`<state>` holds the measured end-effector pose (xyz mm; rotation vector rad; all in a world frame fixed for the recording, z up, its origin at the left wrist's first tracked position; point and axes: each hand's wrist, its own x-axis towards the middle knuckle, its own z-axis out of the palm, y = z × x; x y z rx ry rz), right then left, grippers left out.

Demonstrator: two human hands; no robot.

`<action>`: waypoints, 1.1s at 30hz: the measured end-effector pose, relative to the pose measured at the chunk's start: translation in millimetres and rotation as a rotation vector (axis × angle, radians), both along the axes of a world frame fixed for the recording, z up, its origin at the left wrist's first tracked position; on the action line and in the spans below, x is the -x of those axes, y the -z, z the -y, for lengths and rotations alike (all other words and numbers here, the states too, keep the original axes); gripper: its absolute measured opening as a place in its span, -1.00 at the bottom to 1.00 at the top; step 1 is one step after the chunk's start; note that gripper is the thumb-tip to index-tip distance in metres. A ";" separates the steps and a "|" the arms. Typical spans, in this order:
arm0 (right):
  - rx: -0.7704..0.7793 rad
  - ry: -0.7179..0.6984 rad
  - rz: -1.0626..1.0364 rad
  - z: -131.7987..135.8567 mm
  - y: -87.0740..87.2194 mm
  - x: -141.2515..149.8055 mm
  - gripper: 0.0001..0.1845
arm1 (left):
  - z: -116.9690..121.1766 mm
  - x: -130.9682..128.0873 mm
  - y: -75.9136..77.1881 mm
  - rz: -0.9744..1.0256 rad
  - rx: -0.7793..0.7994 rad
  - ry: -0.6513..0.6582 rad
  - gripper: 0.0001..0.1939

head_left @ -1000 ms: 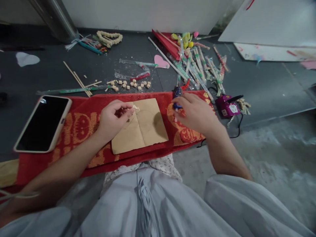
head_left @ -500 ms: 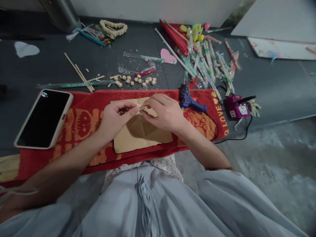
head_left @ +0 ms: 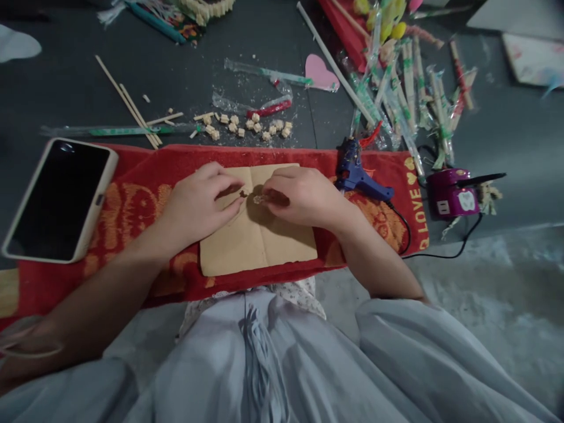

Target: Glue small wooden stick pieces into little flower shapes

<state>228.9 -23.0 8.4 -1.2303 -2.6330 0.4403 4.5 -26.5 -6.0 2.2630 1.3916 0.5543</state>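
Note:
Over a sheet of tan cardboard (head_left: pixel 286 247) with a crease, my two hands work close together. My left hand (head_left: pixel 196 205) has thumb and forefinger curved around a small flower-shaped piece (head_left: pixel 244 192), its edge dark in shadow. Opposite it, my right hand (head_left: pixel 304 197) curls its fingers in, and a second pale flower-shaped piece (head_left: pixel 258 200) shows at their tips. A narrow gap separates the two pieces. My fingers partly cover them both. Just beyond the cardboard lies a loose group of similar cut pieces (head_left: pixel 255 124).
A red towel (head_left: pixel 150 167) lies beneath the cardboard. On it are a phone (head_left: pixel 59 200) at left and a blue glue gun (head_left: pixel 363 179) at right, its cord trailing. A purple box (head_left: pixel 452 194), wrapped sticks (head_left: pixel 409 88), thin sticks (head_left: pixel 132 108) and a pink paper heart (head_left: pixel 321 71) surround it.
My fingertips have drawn apart, so two small pieces now show where they met before. The view has tilted down and come nearer the table.

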 end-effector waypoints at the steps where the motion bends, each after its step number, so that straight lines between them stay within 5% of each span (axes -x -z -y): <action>1: -0.007 -0.005 -0.006 -0.3 2.1 0.1 -0.80 | -0.3 -0.7 0.9 -0.005 0.010 0.009 -0.77; 22: -0.122 -0.057 -0.028 -0.6 14.5 -1.7 -0.71 | -1.2 -5.1 6.6 -0.072 -0.017 0.017 -0.82; 33: -0.033 -0.033 -0.050 0.0 15.1 -2.0 -0.69 | -0.9 -6.1 6.5 -0.005 0.060 -0.018 -0.87</action>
